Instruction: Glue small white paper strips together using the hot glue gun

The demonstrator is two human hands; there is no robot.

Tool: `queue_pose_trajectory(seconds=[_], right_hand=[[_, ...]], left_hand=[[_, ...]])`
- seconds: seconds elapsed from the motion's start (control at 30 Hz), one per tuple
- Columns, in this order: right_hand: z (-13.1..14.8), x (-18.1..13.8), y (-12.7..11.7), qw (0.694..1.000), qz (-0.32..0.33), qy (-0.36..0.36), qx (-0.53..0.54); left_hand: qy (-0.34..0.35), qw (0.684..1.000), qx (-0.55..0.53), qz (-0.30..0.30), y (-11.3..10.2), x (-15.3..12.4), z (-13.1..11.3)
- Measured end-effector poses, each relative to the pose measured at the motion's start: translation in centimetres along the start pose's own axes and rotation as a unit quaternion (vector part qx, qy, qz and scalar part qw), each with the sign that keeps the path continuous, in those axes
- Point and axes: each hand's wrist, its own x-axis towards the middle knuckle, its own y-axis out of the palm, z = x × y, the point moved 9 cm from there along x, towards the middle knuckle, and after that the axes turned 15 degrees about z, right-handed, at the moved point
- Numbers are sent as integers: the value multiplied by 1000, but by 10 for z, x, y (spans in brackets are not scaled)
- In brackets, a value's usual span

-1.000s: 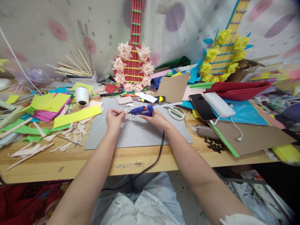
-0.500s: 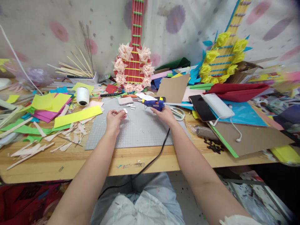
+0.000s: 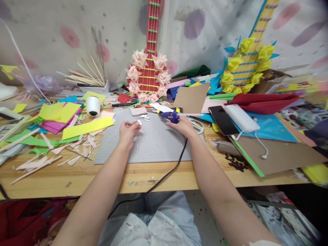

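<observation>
My right hand (image 3: 181, 125) is closed round a blue glue gun (image 3: 169, 116), which rests low over the back right part of the grey cutting mat (image 3: 151, 147). The gun's black cord (image 3: 164, 174) trails across the mat and off the table's front edge. My left hand (image 3: 128, 130) pinches a small white paper piece (image 3: 139, 122) between its fingertips above the mat's middle. A few more tiny white pieces (image 3: 145, 117) lie just behind it, next to a small pink card (image 3: 138, 111).
A red paper guitar (image 3: 150, 68) with pink flowers and a yellow-flowered one (image 3: 243, 65) lean on the back wall. Scissors (image 3: 196, 124), a phone (image 3: 222, 119), a power bank (image 3: 242, 118), a thread spool (image 3: 93, 105), wooden sticks (image 3: 84, 77) and coloured paper scraps crowd the table.
My right hand carried the glue gun from beside my left fingers to the right and back, lowering it toward the mat. My left hand kept its pinch on the small piece.
</observation>
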Motion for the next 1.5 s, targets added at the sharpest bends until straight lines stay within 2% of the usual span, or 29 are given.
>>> queue_pose_trajectory(seconds=[0.07, 0.13, 0.17, 0.23, 0.3, 0.4, 0.5, 0.57, 0.77, 1.1, 1.33, 1.5], right_hand=[[1, -11, -17, 998, -8, 23, -49], [-2, -19, -21, 993, 51, 72, -80], [1, -23, -19, 991, 83, 74, -79], [17, -26, -3, 986, 155, 33, -54], [42, -26, 21, 979, 197, -43, 1], [77, -19, 54, 967, 170, -139, 126], [92, -10, 83, 947, 157, -159, 231], [95, -8, 94, 936, 153, -157, 277], [95, -12, 96, 907, 158, -160, 355], [98, -19, 99, 867, 185, -137, 441], [97, -20, 100, 864, 177, -134, 452], [94, -18, 95, 886, 139, -168, 411]], left_hand=[[5, 1000, -9, 1, -1, 1, 1], [12, 1000, -20, 3, -3, 2, 2], [14, 1000, -24, 4, -3, 3, 3], [16, 999, -27, 5, -4, 4, 4], [15, 1000, -26, 7, -3, 4, 5], [13, 999, -28, 15, 1, 2, 6], [16, 999, -33, 29, 7, 0, 6], [20, 998, -35, 37, 11, -1, 5], [18, 998, -37, 52, 18, -3, 6], [-17, 998, -42, 54, 15, -2, 14], [-22, 997, -36, 62, 17, -2, 13], [-26, 997, -35, 67, 17, -2, 13]])
